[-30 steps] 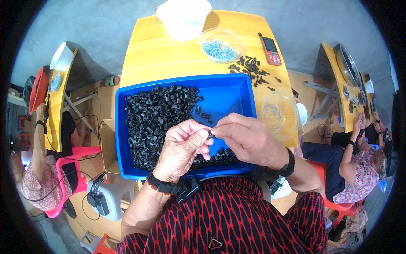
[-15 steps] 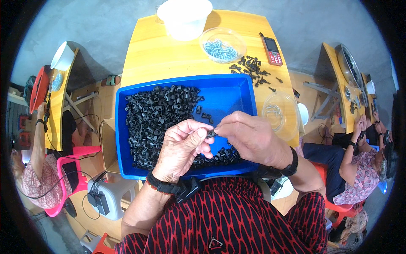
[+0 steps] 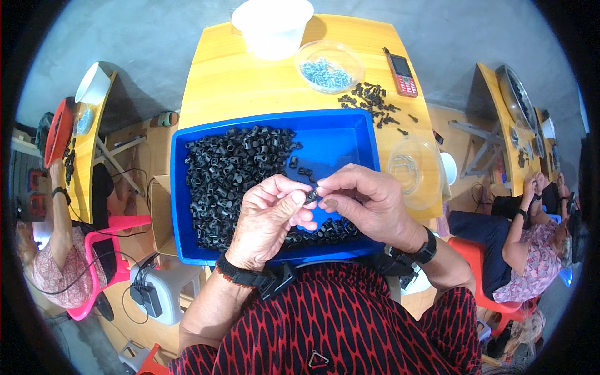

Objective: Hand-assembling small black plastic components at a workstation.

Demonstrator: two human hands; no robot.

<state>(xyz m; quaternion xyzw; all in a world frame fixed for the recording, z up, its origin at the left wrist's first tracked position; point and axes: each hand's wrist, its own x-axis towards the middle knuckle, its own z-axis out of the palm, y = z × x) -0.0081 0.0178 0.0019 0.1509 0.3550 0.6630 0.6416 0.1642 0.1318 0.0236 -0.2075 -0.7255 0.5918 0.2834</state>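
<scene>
Over the near part of a blue tray (image 3: 369,150), my left hand (image 3: 267,209) pinches a small black plastic part (image 3: 310,197) between thumb and fingertips. From the other side, the index finger and thumb of my right hand (image 3: 369,203) close around that part's right end. Anything smaller between these fingertips is hidden. A heap of similar black plastic parts (image 3: 231,169) fills the tray's left side and runs along its near edge. Two or three loose ones lie on the blue bottom just beyond my hands.
On the yellow table (image 3: 219,69) stand a white tub (image 3: 273,31), a clear bowl of silvery screws (image 3: 326,72) and a clear container (image 3: 412,172). Black pieces (image 3: 372,100) lie scattered near a red phone (image 3: 402,74). Other people sit at tables (image 3: 94,144) on both sides.
My right hand has turned slightly, so its thumb now shows below the index finger beside the black part. The left hand has stayed nearly still.
</scene>
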